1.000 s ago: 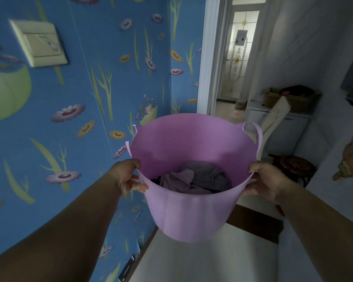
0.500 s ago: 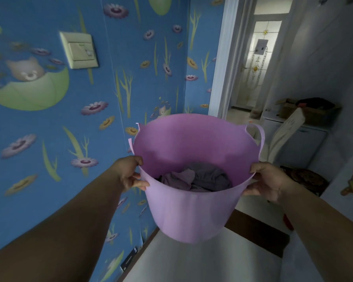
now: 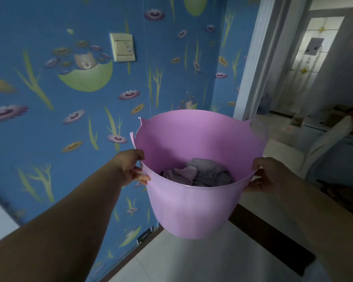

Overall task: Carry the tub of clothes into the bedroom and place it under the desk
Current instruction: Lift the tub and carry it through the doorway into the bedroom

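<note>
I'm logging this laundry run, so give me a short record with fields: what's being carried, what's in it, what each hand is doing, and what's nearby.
carried item: pink tub, held off the floor
contents: grey clothes, bunched at the bottom, tub mostly unfilled
left hand: gripping the tub's rim on its left side
right hand: gripping the rim on the right side
left of tub: blue flowered wall with a light switch
ahead right: open doorway to a brighter room
desk: not in view

Dim room, daylight from the far doorway, edges warped, slightly blurred.
</note>
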`<state>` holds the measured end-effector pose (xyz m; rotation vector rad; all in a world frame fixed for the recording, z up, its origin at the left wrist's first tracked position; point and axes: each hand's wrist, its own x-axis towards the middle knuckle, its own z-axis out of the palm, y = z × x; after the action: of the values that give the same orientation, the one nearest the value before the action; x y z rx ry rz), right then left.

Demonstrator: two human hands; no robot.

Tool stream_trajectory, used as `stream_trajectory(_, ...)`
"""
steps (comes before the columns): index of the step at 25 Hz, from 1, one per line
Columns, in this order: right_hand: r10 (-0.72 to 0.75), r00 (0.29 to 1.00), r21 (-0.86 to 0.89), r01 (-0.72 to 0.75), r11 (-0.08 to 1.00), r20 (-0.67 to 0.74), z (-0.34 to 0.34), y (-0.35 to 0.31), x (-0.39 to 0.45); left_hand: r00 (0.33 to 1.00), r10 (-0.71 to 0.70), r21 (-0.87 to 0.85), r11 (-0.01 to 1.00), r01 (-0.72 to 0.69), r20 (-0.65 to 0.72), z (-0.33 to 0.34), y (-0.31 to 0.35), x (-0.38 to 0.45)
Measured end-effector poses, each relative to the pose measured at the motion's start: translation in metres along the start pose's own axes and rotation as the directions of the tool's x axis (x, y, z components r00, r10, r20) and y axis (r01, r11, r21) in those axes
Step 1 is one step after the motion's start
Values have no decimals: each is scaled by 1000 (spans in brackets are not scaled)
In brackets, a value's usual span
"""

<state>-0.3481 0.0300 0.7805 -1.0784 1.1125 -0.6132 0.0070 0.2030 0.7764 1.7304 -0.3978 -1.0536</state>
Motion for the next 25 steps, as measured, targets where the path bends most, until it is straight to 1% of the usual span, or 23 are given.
stream_trajectory(4,-4,1000,24,4,1000,5,6,2,1,999,-6,-8,1000,5,-43,-9,-4,-15)
stream_trajectory(8,28,997,-56,-23,998,75,29,7,-6,993,-28,-54,998,22,-118,-38,-20,-44)
stream_trajectory(11,26,994,-87,-16,996,109,47,13,-17,987,-31,-75,997,20,-159,-62,-35,-64)
stream_trajectory(20,-1,983,-91,17,996,182,109,36,-81,972,-24,-135,991,-8,-233,-140,-73,-134)
stream_trajectory(25,4,968,-146,34,989,250,152,52,-127,959,-27,-156,988,-18,-281,-188,-103,-187)
